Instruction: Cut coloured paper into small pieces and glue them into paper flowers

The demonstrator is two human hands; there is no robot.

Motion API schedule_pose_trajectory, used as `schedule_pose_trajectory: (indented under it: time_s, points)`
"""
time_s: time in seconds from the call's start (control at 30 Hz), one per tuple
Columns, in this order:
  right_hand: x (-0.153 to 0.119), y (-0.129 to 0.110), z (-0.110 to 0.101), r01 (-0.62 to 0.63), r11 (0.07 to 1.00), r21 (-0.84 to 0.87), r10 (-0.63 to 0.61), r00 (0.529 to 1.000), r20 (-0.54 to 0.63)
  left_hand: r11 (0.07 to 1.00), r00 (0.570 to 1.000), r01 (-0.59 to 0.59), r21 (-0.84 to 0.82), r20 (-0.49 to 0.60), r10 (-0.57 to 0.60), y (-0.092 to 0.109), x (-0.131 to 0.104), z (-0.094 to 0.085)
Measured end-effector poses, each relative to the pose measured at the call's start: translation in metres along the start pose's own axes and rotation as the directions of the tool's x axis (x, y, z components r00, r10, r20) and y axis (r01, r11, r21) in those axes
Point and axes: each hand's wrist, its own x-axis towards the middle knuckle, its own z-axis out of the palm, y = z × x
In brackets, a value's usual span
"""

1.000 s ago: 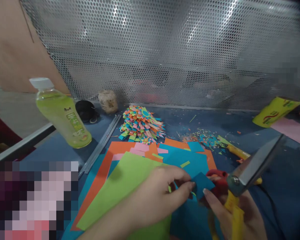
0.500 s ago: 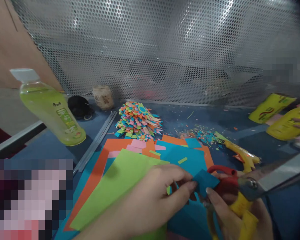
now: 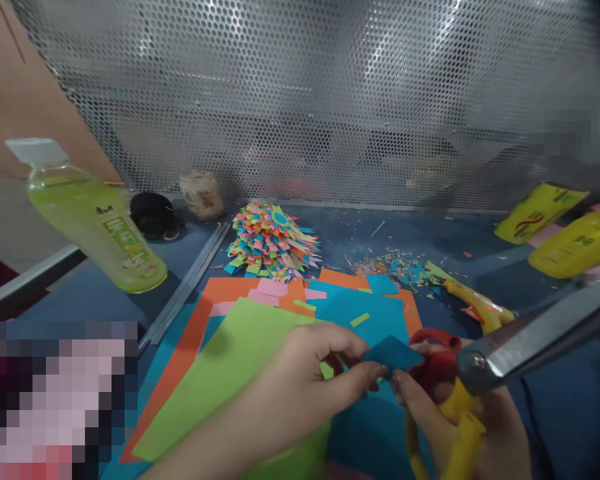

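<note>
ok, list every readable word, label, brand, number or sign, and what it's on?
Nothing reads clearly enough to quote.
Green drink bottle: pale characters on its label, dark marks above; too blurred.
Yellow container with red swoosh: dark print, too small.
Other yellow container: small mark, illegible.
Scissors and blue paper square: no lettering visible.

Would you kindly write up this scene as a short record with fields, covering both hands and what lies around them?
Left hand: pinching a blue square
Right hand: thumb at the blue square, scissors held
Beneath: coloured sheets, green on top at left
Beyond the sheets: paper decoration, scraps to its right
Far left: capped bottle
Right side: yellow glue gun
</note>
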Motion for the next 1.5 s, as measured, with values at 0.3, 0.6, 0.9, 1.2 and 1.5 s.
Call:
schedule_pose_trajectory:
  time_s: [0.3, 0.6, 0.9, 1.2, 1.5]
  points:
    - [0.004, 0.003, -0.007, 0.041, 0.999, -0.004, -0.041, 0.998, 0.041, 1.0, 1.0, -0.003, -0.005, 0.018, 0.003, 0.001, -0.002, 0.001]
    - [0.012, -0.002, -0.017, 0.055, 0.998, -0.006, -0.054, 0.986, 0.155, 1.0, 0.999, -0.019, -0.002, 0.047, 0.019, 0.001, -0.002, 0.0]
    - [0.008, 0.007, -0.016, 0.117, 0.993, -0.009, -0.115, 0.985, 0.127, 0.974, 0.997, 0.064, -0.215, 0.064, -0.051, -0.001, -0.003, 0.002]
    - [0.003, 0.02, -0.021, 0.101, 0.987, -0.127, -0.097, 0.994, 0.041, 0.991, 0.998, 0.017, -0.136, 0.06, -0.009, 0.003, -0.002, 0.0]
    - [0.001, 0.002, 0.0, 0.06, 0.998, -0.018, -0.06, 0.998, -0.009, 0.998, 0.998, -0.058, 0.019, -0.033, 0.059, 0.001, -0.001, 0.003]
